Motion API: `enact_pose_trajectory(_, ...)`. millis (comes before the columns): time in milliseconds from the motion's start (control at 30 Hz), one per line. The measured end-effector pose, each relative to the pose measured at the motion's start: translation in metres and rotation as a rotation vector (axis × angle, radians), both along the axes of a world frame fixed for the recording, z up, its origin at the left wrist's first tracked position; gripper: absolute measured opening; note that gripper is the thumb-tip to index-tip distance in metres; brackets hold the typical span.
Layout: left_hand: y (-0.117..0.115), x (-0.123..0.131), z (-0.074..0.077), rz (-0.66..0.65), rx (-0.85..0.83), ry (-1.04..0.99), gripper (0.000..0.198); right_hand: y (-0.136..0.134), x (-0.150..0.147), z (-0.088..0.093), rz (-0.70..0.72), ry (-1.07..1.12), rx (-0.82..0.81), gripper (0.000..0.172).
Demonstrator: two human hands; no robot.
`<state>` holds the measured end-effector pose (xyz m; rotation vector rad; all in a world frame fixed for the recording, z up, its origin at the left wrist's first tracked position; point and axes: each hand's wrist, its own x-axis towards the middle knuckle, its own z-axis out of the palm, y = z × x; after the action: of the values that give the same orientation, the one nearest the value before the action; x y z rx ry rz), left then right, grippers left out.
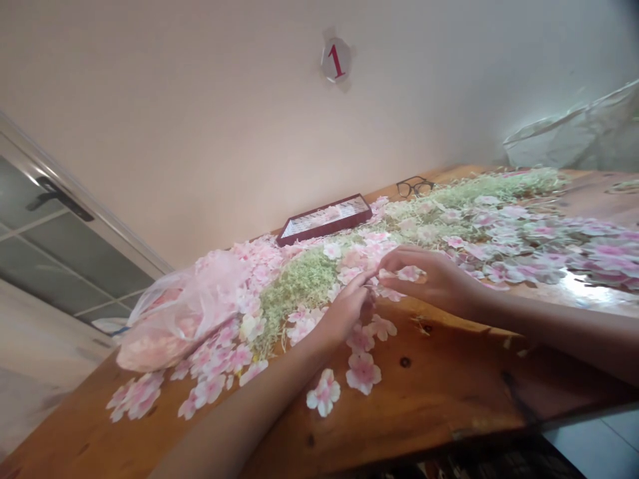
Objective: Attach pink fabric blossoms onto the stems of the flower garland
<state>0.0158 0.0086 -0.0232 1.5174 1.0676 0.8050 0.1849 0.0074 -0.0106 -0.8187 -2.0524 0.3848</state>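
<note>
Over the wooden tabletop [419,379], fingers [399,265] of the right hand [434,283] pinch a pink blossom [410,273]; hold of the left hand [344,313] unclear.

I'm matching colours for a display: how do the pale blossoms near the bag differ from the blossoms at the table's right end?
The pale blossoms beside the plastic bag are light pink and whitish, while the right-end blossoms show stronger magenta-pink. The pale blossoms lie scattered, some singly on the bare wood; the right-end blossoms crowd together in an overlapping layer. Both are petalled flower shapes lying flat on the wooden table.
</note>
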Motion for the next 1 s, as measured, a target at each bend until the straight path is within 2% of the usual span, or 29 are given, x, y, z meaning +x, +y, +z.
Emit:
enact_pose_trajectory(167,-0.005,0.002,0.009,0.033,0.152,0.098,0.037,-0.008,-0.003,0.006,0.238,-0.050,0.038,0.008)
enact_pose_trajectory(367,0.000,0.000,0.005,0.044,0.117,0.038,0.035,-0.002,-0.003,-0.002,0.072,-0.070,0.005,0.010)
enact_pose_trajectory(533,0.002,0.003,0.003,0.015,0.083,-0.096,0.020,0.002,-0.003,-0.004,0.065,0.007,-0.077,0.013)
enact_pose_trajectory(667,0.000,0.004,0.006,-0.011,0.071,-0.149,0.024,0.003,-0.001,-0.004,0.049,0.046,-0.150,0.018)
enact_pose_trajectory(900,0.003,0.000,0.005,0.131,0.172,-0.073,0.025,0.001,0.003,0.002,0.025,0.017,-0.242,0.017)
enact_pose_trajectory(1000,0.005,-0.002,0.004,0.148,0.170,-0.052,0.026,0.002,0.003,0.001,0.009,0.036,-0.266,0.018)
